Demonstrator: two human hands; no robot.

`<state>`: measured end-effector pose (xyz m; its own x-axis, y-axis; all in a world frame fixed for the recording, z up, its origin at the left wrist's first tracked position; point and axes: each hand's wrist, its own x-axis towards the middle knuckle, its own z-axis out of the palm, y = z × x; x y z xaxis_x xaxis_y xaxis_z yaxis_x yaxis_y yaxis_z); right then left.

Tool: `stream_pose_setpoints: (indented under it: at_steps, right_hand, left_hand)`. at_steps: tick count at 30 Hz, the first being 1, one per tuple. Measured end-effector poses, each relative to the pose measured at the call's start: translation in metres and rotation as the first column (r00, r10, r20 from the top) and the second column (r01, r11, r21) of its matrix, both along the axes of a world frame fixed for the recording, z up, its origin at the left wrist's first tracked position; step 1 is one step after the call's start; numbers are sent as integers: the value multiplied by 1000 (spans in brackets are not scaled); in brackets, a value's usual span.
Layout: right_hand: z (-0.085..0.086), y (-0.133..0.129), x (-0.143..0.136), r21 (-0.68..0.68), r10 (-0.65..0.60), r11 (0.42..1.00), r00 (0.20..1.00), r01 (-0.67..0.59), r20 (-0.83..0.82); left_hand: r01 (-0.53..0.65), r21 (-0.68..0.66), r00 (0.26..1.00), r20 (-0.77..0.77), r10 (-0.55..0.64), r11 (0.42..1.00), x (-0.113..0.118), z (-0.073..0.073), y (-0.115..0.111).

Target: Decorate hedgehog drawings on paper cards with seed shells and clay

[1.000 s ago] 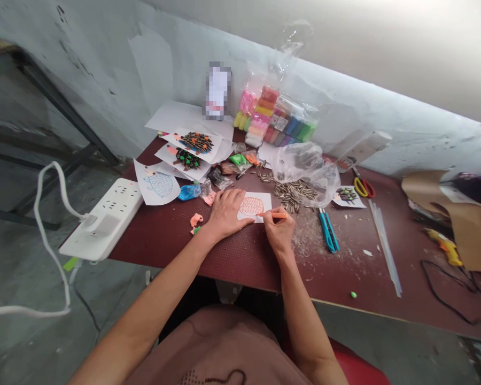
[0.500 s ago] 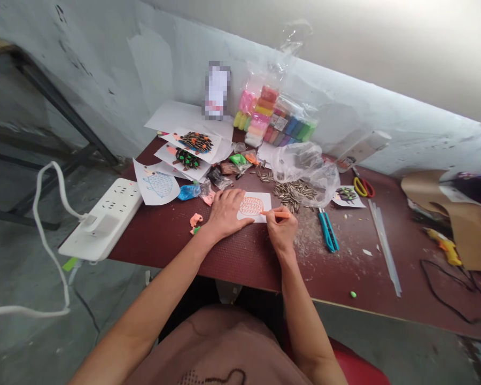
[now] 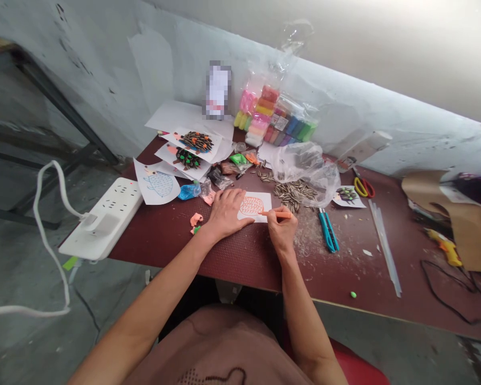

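Paper (image 3: pixel 266 200) is held flat on the table (image 3: pixel 240 259) by the left hand (image 3: pixel 225 214), laid open and grasping nothing, presumably against sliding, while an orange pen (image 3: pixel 278 215) is pinched near its tip by the right hand (image 3: pixel 282 229), apparently for fine control over the orange drawing (image 3: pixel 251 205).

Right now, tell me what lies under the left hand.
The left hand lies over the left part of a white paper on the maroon table. The orange drawing shows beside it; the paper's left edge is hidden.
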<state>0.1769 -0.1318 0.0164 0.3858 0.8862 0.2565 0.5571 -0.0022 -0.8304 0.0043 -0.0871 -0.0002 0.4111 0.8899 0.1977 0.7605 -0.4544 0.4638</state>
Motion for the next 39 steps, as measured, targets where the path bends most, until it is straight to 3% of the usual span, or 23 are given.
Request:
stream_pose_setpoints:
  at_steps: [11,27,39]
  right_hand:
    - [1,-1,-20,-26,231,973,973,-230,9]
    - [1,-1,-20,-46,233,972,972,-232,17]
    - [-1,-1,-17,22,180,983,983,-181,41]
  left_hand:
    - [-2,11,1000,5,2,1000,-1,-4,1]
    - [-1,9,1000,1,1,1000,0,-1,0]
    - [0,20,1000,-14,1,1000,-1,-3,1]
